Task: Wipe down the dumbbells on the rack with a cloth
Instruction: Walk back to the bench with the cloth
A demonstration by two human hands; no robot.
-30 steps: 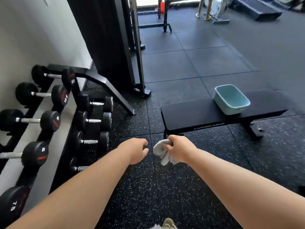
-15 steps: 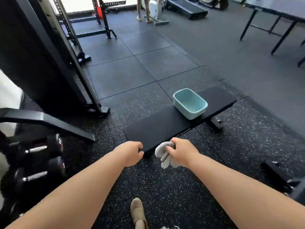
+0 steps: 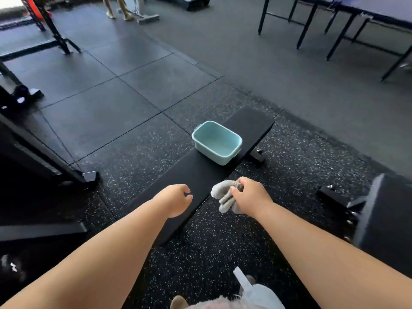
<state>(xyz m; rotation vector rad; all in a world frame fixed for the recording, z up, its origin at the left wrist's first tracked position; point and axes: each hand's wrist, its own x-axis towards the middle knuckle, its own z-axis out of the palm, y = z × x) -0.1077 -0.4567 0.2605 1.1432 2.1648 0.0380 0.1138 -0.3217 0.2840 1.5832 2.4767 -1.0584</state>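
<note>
Cloth: the pale grey cloth [image 3: 224,197] is bunched in the right grip [image 3: 250,197], with its folds hanging out on the thumb side. It is in the air just over the right long edge of the desk [image 3: 189,179].
Right grip: fingers and thumb are curled tight round the cloth, with nothing else in it.
Left grip: the left grip [image 3: 175,200] has loosely curled fingers and holds nothing. It is over the near half of the desk, apart from the cloth.
Dumbbells: not plainly in view; the dark blur at the lower left is too unclear to name.
Basin: the light blue basin [image 3: 211,156] stands on the far half of the desk, taking most of its width, beyond both grips. Whether it holds water I cannot tell.
Step in hand: likely taking the cloth to the basin to wet or rinse it before wiping.
Doing it well: carry the cloth forward along the desk and lower it inside the rim, not against the wall, since a light basin would probably slide. Steady the near rim with the free left grip, and wring over the basin so the floor [image 3: 133,152] stays dry.
Edges: the basin's right wall sits close to the desk's right long edge, so a push that way risks tipping it off.
Open room: left of the desk the floor runs open to the foot of a steel frame [image 3: 89,176]. Dark padded equipment [image 3: 383,219] stands near on the right, and the tables [image 3: 367,7] are well apart.
</note>
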